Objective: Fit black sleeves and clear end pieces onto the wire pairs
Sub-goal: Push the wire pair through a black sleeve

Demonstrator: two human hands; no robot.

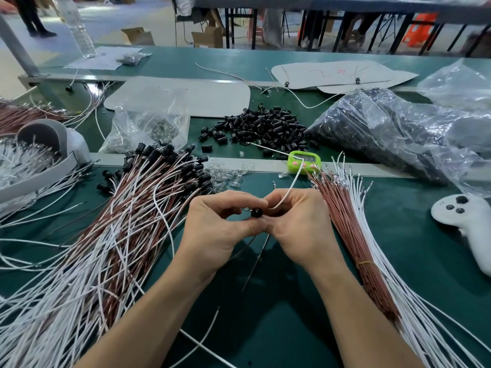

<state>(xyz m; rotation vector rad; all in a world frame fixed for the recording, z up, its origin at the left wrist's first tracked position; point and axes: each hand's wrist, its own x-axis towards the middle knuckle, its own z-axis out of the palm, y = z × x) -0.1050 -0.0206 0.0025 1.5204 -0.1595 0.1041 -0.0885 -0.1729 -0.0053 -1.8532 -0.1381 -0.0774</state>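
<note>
My left hand (218,224) and my right hand (297,221) meet over the green mat, fingertips touching. Between them sits a small black sleeve (257,213), pinched by my left thumb and fingers. My right hand grips a white wire (291,185) that curves up and away; a dark wire (256,261) hangs below the hands. Fitted wire pairs with black sleeves (148,187) lie heaped on the left. Bare brown and white wires (353,221) lie bundled on the right. Loose black sleeves (260,126) are piled behind, and clear end pieces (225,175) are scattered near the heap.
A green timer (304,162) stands just beyond my hands. A white game-style controller (462,219) lies at the right. Plastic bags (385,131) of black parts fill the back right, a bag of clear parts (151,128) the back left. A grey roll (50,136) sits at the far left.
</note>
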